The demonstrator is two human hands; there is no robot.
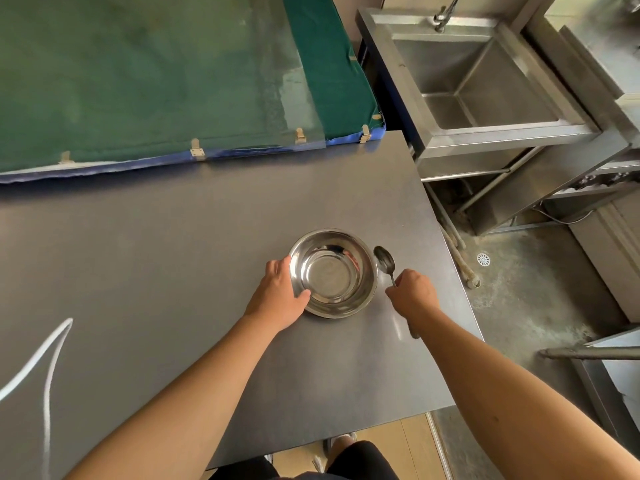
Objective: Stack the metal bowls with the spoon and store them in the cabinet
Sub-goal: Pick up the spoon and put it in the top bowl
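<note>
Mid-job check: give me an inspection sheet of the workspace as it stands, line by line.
Surface: grey table, matte, bare where visible.
Job's things: metal bowl upright, possibly more nested, cannot tell; spoon just right of it, not inside.
Clutter: nothing seen.
Hands: left hand grips the bowl's left rim; right hand closed on the spoon's handle.
Cables: white cord looped at the table's left edge.
Surroundings: green cloth-covered board behind; steel sink to the right; floor drain; cabinet not seen.
</note>
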